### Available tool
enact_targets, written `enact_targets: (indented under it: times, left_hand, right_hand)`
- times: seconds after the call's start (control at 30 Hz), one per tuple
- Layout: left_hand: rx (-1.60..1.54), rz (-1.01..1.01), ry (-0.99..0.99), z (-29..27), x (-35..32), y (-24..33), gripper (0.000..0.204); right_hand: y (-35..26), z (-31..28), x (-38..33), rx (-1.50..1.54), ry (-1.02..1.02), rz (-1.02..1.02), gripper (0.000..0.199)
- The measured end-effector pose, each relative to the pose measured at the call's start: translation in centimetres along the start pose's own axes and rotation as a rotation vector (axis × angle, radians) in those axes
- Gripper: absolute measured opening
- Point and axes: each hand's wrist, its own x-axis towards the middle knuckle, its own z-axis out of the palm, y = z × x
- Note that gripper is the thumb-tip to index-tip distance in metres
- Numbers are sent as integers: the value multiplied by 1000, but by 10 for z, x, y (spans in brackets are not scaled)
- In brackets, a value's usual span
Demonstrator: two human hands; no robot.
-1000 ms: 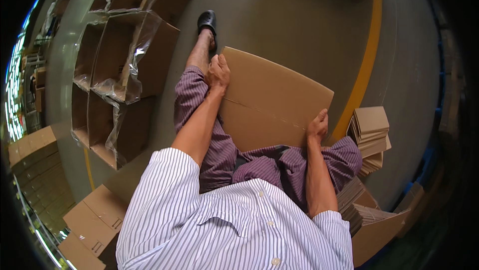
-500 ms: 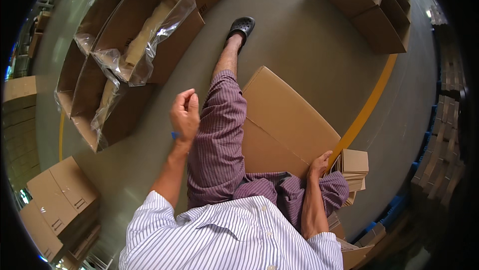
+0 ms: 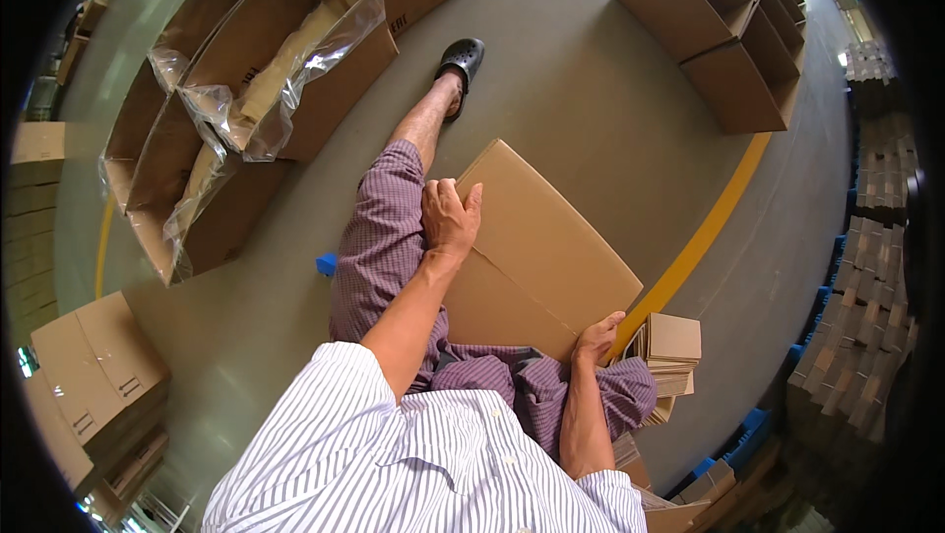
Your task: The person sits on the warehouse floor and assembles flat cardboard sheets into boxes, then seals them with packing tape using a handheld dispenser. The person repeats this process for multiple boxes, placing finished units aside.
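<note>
A brown cardboard box (image 3: 536,248) with a seam across its face is between my legs, tilted toward me. I cannot tell whether it is flattened or full. My left hand (image 3: 452,221) is closed on its left edge, fingers curled over and thumb on the face. Down at the near right corner, my right hand (image 3: 597,338) grips the edge, with its thumb showing and its other fingers mostly hidden. My left leg, in checked purple trousers (image 3: 379,228), stretches forward past the box.
Open cartons (image 3: 285,61) with clear plastic liners stand at the far left; more open cartons (image 3: 733,41) are at the far right. Stacked boxes (image 3: 103,356) rise at left. Small folded cardboard pieces (image 3: 674,341) lie by my right knee, near a yellow floor line (image 3: 704,238).
My left hand has moved right, from the air above my left leg onto the box's left edge. My right hand has kept its hold at the right corner.
</note>
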Motion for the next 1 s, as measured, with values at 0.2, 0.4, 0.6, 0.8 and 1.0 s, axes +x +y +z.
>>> enact_targets:
  times: [0.2, 0.4, 0.6, 0.8, 1.0]
  left_hand:
    - [17, 52, 57, 12, 8, -9, 40]
    - [15, 54, -14, 13, 8, -5, 40]
    - [107, 96, -117, 11, 4, -2, 29]
    - [-93, -76, -453, -4, 6, -18, 45]
    - [-98, 8, -517, -8, -1, -32, 57]
  right_hand:
    - [-12, -1, -8, 6, 13, 74, 78]
    - [-15, -2, -11, -9, 77, 128, 73]
    - [18, 1, 2, -53, 109, 21, 71]
    - [24, -5, 11, -45, 59, -60, 71]
    - [11, -7, 4, -28, 76, -85, 72]
